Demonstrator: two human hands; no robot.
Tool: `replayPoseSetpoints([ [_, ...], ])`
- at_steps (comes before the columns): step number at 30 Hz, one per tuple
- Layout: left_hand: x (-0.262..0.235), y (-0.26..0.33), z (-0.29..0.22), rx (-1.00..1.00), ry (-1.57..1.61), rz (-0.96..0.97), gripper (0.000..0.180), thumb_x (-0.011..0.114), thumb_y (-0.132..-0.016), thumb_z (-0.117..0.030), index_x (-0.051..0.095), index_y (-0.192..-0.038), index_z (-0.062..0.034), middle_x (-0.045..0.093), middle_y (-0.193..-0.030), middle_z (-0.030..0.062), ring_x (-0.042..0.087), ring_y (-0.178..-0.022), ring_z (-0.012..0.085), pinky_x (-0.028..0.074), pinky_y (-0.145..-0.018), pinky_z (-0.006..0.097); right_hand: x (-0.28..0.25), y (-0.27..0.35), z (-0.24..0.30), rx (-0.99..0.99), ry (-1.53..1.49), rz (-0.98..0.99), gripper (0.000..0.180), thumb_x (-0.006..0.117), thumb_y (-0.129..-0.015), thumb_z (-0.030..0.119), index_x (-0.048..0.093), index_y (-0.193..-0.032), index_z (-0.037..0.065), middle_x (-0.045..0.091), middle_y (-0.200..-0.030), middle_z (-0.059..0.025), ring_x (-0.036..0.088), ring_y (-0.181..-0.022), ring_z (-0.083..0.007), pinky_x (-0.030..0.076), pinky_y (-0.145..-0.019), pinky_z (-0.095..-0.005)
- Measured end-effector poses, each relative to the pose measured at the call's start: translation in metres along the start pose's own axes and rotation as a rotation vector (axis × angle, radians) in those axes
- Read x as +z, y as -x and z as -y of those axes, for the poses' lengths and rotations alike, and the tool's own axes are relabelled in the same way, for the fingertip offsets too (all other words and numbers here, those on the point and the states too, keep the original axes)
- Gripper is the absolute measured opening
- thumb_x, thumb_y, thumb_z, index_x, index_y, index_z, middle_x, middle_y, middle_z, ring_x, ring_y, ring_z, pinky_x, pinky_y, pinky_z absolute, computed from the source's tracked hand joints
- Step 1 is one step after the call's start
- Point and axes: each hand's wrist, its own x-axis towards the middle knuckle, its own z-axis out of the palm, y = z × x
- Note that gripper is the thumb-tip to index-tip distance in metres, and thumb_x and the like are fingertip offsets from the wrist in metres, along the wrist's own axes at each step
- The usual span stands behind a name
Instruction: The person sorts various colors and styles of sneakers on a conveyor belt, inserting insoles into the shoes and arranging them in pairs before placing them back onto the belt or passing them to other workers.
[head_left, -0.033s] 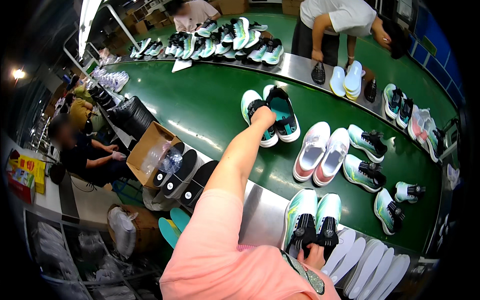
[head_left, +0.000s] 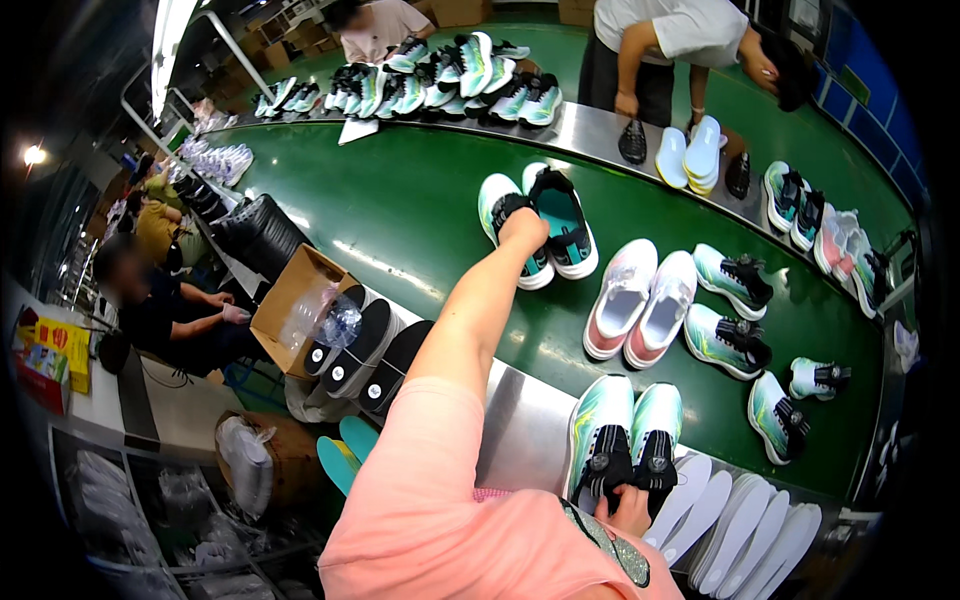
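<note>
My left hand (head_left: 524, 230) reaches out over the green belt, its fingers closed at the collar of a teal-and-white sneaker (head_left: 493, 193). That sneaker's mate (head_left: 570, 240), with a black lining and teal insole, stands right against it. Close to my body, my right hand (head_left: 628, 508) is curled at the black heel openings of a second pair. Its left sneaker (head_left: 600, 415) and right sneaker (head_left: 657, 415) have dial closures and rest on the metal edge, toes pointing away. My right fingertips are partly hidden inside the black collars.
Pink-and-white sneakers (head_left: 660, 310) and several teal ones (head_left: 725, 342) stand on the belt (head_left: 390, 200). White insoles (head_left: 740, 530) lie at the near right. Black insoles (head_left: 362, 345) and an open carton (head_left: 290, 310) are at left. Across the belt, a person (head_left: 665, 40) bends over a black shoe form (head_left: 633, 142).
</note>
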Motion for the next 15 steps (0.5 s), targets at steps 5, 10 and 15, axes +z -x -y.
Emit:
replayPoseSetpoints([
  [5,0.008,-0.007,0.000,0.004,-0.061,0.037,0.031,0.048,-0.073,-0.024,0.061,-0.089,-0.0005,0.059,-0.093,0.0190,0.057,-0.088,0.0327,0.045,-0.075,0.039,0.001,0.001,0.000,-0.033,0.011,-0.018,0.025,0.065,-0.061,0.021,0.052,-0.080,0.010,0.048,-0.077,-0.0077,0.052,-0.071,-0.0267,0.043,-0.055,-0.0384],
  [10,0.050,-0.001,0.013,-0.086,-0.295,0.330,0.051,0.056,-0.071,-0.041,0.053,-0.109,-0.0070,0.052,-0.113,0.0109,0.050,-0.105,0.0261,0.032,-0.089,0.045,0.004,0.001,-0.002,-0.017,0.029,-0.015,0.025,0.065,-0.060,0.022,0.053,-0.079,0.012,0.049,-0.076,-0.0052,0.052,-0.069,-0.0248,0.042,-0.053,-0.0374],
  [15,0.064,-0.004,0.018,-0.140,-0.292,0.321,0.047,0.054,-0.068,-0.033,0.052,-0.107,-0.0073,0.056,-0.107,0.0104,0.052,-0.102,0.0267,0.032,-0.088,0.041,0.006,0.001,0.000,-0.002,0.035,-0.028,0.023,0.065,-0.061,0.023,0.054,-0.078,0.013,0.049,-0.073,-0.0044,0.052,-0.068,-0.0238,0.042,-0.053,-0.0376],
])
